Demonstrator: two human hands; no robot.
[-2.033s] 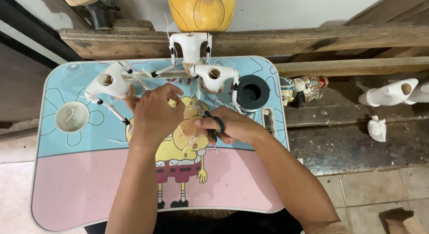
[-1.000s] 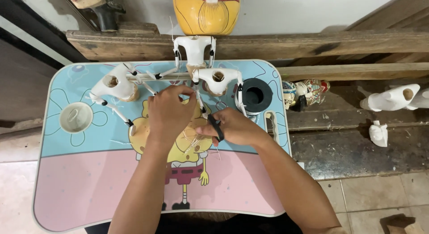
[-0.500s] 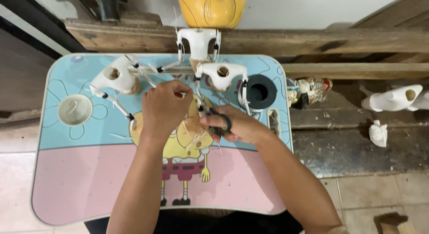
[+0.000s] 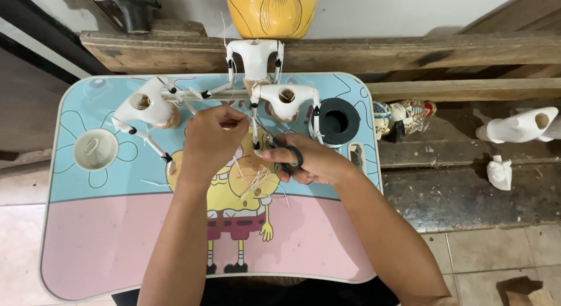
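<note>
The right hand has its fingers curled through the black handles of a pair of scissors, just below the middle white puppet torso. The left hand pinches something small, too hidden to name, left of that torso. Loose straw fibres lie below it on the cartoon-printed bench. A black ring sits right of the torso; another white torso lies far left.
</note>
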